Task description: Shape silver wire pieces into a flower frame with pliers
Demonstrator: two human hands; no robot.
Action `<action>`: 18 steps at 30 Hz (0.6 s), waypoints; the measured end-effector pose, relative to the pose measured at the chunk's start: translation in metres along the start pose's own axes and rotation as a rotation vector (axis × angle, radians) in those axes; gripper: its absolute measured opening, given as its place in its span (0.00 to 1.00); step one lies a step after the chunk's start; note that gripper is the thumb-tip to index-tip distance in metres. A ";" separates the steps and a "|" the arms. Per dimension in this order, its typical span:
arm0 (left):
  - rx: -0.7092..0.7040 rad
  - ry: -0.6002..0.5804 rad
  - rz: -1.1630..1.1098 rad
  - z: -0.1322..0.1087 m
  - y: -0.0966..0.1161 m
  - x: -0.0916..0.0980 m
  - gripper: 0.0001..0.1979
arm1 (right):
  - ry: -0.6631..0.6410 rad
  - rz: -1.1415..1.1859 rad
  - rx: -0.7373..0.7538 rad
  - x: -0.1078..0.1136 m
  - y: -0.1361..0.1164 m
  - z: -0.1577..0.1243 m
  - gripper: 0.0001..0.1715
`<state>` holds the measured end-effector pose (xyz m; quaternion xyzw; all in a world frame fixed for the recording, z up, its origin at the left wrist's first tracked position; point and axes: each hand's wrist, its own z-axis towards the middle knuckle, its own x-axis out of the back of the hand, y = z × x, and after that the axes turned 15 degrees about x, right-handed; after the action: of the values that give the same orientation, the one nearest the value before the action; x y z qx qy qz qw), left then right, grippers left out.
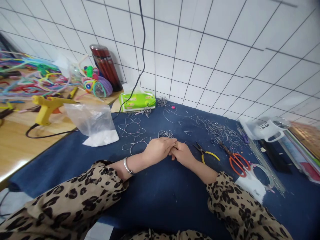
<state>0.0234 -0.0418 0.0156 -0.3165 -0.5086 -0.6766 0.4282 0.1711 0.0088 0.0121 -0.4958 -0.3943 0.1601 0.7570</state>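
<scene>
- We see a white tiled wall point(190, 46) spanning ten to three o'clock, its dark grout lines leaning and fanning outward.
- Between eleven and twelve, a dark cable point(143, 43) hangs in front of the tiles.
- Towards nine o'clock we have a pale wooden bench point(15, 140), with bright glare near its edge.
- Dark blue cloth point(155, 196) covers the surface from the wall down to six o'clock.
- Just above three, we notice faint reflections softening the tiles.
</scene>
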 end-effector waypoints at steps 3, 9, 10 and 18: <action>-0.001 0.006 -0.010 0.000 -0.001 -0.001 0.17 | 0.003 -0.019 0.012 0.000 0.001 0.001 0.08; 0.003 -0.011 -0.004 0.000 0.000 0.000 0.17 | -0.004 0.001 0.013 0.001 0.001 0.002 0.08; 0.000 -0.010 -0.003 0.000 0.000 0.000 0.17 | -0.004 -0.001 0.016 0.001 0.000 0.002 0.08; -0.034 0.002 0.037 0.000 0.001 0.002 0.17 | -0.025 -0.033 0.044 0.002 0.000 0.000 0.09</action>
<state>0.0234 -0.0420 0.0174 -0.3323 -0.4907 -0.6773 0.4360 0.1723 0.0105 0.0129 -0.4706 -0.4081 0.1623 0.7653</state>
